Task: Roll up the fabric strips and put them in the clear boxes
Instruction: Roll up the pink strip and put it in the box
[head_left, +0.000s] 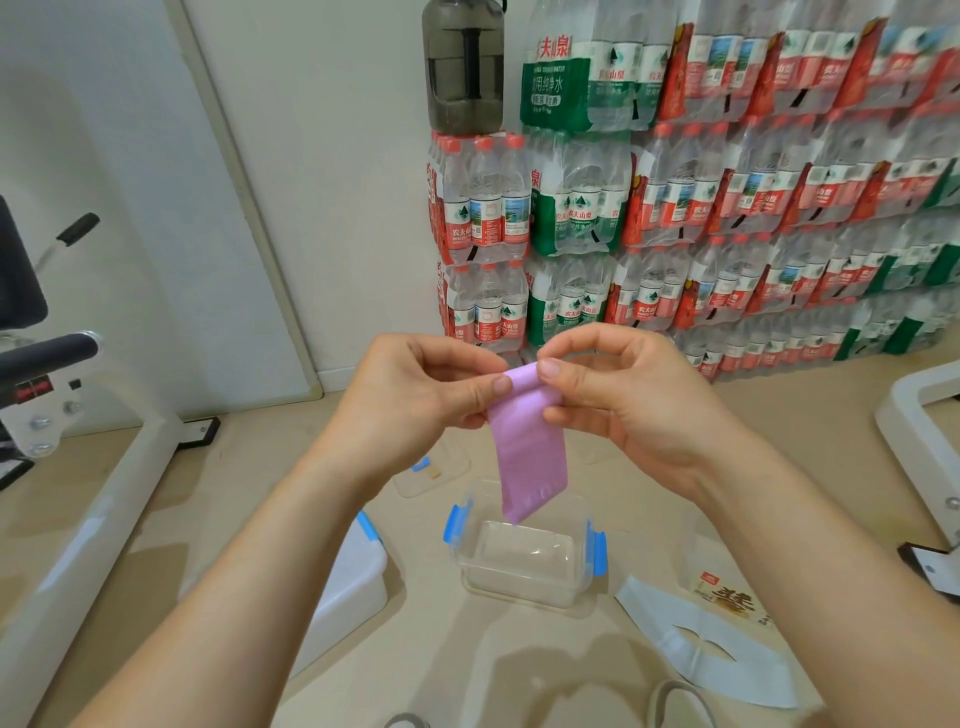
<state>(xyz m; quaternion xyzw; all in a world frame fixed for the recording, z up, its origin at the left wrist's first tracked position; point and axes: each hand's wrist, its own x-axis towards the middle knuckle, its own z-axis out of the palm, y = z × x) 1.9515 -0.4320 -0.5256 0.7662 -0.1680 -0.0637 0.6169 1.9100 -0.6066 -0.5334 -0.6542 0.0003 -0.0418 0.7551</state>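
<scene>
A pink fabric strip (531, 452) hangs in the air, its top end curled into a small roll. My left hand (421, 389) pinches the roll's left side and my right hand (618, 395) pinches its right side. The strip's loose end dangles just above an open clear box (524, 561) with blue clips, which stands on the floor below my hands and holds nothing that I can see. A light blue fabric strip (706, 644) lies flat on the floor to the box's right.
A second clear box with a blue clip (353, 577) lies at the left. A clear lid (431, 467) lies beyond the open box. Stacked packs of water bottles (727, 208) line the back wall. White exercise-machine frames stand at the left (104, 499) and right (919, 421). A printed packet (727, 597) lies right.
</scene>
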